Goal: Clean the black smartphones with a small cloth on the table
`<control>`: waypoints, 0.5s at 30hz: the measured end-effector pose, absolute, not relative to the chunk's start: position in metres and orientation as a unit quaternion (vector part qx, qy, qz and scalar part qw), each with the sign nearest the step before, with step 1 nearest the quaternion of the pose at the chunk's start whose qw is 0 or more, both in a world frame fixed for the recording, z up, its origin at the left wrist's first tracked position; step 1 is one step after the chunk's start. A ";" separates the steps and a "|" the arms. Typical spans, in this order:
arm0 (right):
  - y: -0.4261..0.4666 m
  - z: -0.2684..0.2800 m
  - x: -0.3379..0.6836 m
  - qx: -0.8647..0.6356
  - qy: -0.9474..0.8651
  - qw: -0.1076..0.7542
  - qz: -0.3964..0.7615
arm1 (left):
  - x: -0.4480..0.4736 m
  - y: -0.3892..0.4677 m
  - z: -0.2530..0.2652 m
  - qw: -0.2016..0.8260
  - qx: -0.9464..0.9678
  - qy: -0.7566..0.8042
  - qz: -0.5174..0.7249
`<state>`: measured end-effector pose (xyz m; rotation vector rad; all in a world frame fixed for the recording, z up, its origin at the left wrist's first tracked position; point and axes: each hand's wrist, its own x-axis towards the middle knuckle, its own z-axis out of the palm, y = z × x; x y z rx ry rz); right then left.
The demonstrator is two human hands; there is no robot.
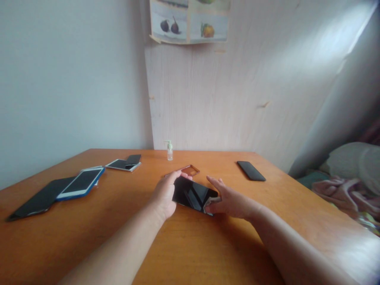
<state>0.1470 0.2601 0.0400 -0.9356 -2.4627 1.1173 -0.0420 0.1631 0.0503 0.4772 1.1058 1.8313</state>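
Note:
A smartphone point(192, 194) with a dark, glossy screen is held tilted above the table, screen facing up. My left hand point(166, 194) grips its left end, thumb along the near side and fingers at the far edge. At the phone's right end, my right hand point(230, 200) presses a small pale cloth point(208, 204) against the corner of the screen, partly hidden by the fingers. Its index finger points outward over the far edge. Just behind the phone lies a clear phone case point(191, 170) with a brownish rim, partly covered by my left hand.
A small clear pump bottle point(170, 152) stands toward the back. To the left lie a blue-edged white tablet point(81, 183), a dark flat case point(40, 200), a white tablet point(118, 164) and a dark phone point(133, 159). Another black phone point(251, 171) rests at right on the wooden table point(190, 257).

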 end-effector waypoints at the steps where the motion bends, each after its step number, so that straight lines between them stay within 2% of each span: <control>1: 0.260 0.039 0.147 -0.327 -0.857 0.130 0.376 | -0.042 0.163 0.050 0.455 0.193 0.449 0.744; 3: 0.259 0.037 0.143 -0.338 -0.865 0.128 0.349 | -0.041 0.163 0.050 0.451 0.192 0.455 0.744; 8: 0.257 0.037 0.132 -0.370 -0.842 0.184 0.346 | -0.038 0.162 0.052 0.447 0.188 0.463 0.742; 15: 0.257 0.037 0.138 -0.360 -0.855 0.153 0.339 | -0.037 0.163 0.051 0.439 0.184 0.460 0.749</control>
